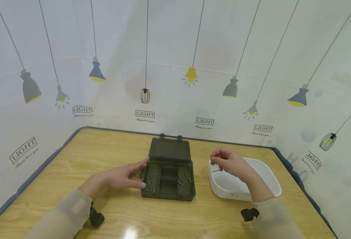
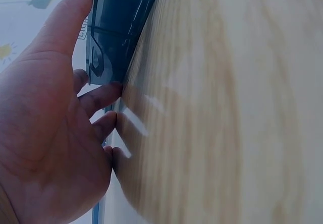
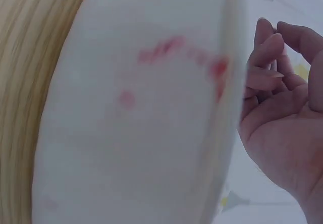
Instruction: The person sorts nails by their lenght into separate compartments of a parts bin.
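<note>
A dark translucent organizer box with its lid raised lies on the table. Thin metal nails rest in its left compartment, and several shorter ones in the right. My left hand is at the box's left side, thumb at the front corner and fingers stretched toward the back; in the left wrist view its fingertips are near the tabletop beside the box wall. Above the left rim of a white plastic bin, my right hand pinches a thin nail, mostly hidden by the fingers.
The wooden table has a dark blue edge, with a printed cloth hanging behind it. The bin's outer wall shows red smudges in the right wrist view. Black straps are on both wrists.
</note>
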{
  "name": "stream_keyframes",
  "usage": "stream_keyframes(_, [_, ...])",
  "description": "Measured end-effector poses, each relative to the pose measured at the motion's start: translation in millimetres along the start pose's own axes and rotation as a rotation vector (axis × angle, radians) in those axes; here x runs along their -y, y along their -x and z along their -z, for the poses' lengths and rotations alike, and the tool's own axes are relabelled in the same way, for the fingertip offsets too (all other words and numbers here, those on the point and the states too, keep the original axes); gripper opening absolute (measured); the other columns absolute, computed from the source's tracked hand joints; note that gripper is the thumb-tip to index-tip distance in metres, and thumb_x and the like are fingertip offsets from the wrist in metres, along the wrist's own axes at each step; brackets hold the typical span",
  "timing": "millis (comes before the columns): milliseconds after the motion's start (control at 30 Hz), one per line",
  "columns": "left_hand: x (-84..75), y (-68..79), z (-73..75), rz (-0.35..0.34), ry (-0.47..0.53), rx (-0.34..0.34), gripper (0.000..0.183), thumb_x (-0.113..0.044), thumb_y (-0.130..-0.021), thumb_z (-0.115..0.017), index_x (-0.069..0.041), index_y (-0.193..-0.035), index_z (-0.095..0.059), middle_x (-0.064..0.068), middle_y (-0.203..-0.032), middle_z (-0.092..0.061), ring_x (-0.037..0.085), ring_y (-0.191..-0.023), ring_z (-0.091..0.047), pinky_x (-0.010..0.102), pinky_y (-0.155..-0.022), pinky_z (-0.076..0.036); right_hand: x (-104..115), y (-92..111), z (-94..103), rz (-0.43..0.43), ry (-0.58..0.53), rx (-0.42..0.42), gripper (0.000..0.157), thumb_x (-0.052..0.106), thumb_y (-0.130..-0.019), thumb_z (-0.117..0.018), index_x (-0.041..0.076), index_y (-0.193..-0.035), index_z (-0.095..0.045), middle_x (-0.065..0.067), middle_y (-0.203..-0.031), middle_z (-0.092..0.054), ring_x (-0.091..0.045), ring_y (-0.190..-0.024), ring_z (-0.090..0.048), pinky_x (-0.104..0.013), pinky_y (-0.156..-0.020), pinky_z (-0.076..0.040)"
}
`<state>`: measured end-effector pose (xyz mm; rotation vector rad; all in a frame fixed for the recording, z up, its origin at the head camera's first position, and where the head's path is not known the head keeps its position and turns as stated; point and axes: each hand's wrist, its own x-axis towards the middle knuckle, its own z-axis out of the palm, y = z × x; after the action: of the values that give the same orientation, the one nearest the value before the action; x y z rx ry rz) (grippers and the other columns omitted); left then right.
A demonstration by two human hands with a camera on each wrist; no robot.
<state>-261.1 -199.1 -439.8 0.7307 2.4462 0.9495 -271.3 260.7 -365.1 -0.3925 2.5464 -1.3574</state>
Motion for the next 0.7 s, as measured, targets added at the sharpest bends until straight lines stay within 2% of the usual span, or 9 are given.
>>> stream_keyframes(200, [-1.0,0.2,-0.3,-0.003,0.001,-0.001,0.110,-0.057,-0.101,-0.075,-0.028,-0.179,-0.003,0.014,-0.182,-0.027,0.043,-0.168,-0.026,0.067,-0.135,-0.016,-29,-1,22.4,-0.054,0.033,0.010,0.032,0.029,-0.111,-0.067,0.001,-0.127,-0.066,-0.017,-0.117,-0.074,-0.021,-0.085,-0.061,-0.032,-0.067,-0.050])
stream_keyframes(500, [0.9,0.8,-0.9,-0.004,0.005,-0.004,0.109,-0.057,-0.101,-0.075,-0.030,-0.179,-0.003,0.014,-0.182,-0.028,0.044,-0.167,-0.027,0.067,-0.135,-0.017,-58,-8,28.4,-0.119,0.055,0.037,0.030,0.026,-0.109,-0.070,0.004,-0.130,-0.070,-0.013,-0.116,-0.075,-0.024,-0.092,-0.064,-0.032,-0.069,-0.052])
stream_keyframes(600, [1.3,0.6,-0.4,-0.005,0.017,-0.001,0.109,-0.057,-0.101,-0.075,-0.030,-0.179,-0.004,0.014,-0.182,-0.028,0.044,-0.168,-0.025,0.067,-0.135,-0.017,-67,-10,28.7,-0.166,0.068,0.037,0.033,0.027,-0.107,-0.072,0.007,-0.133,-0.070,-0.010,-0.110,-0.073,-0.023,-0.092,-0.063,-0.034,-0.073,-0.052])
stream_keyframes(700, [2.0,0.7,0.6,-0.006,0.026,0.003,0.108,-0.057,-0.102,-0.075,-0.030,-0.179,-0.004,0.014,-0.182,-0.028,0.043,-0.169,-0.023,0.068,-0.135,-0.018,-74,-11,27.8,-0.199,0.064,0.075,0.036,0.023,-0.106,-0.072,0.008,-0.138,-0.067,-0.008,-0.097,-0.069,-0.022,-0.085,-0.060,-0.033,-0.072,-0.050])
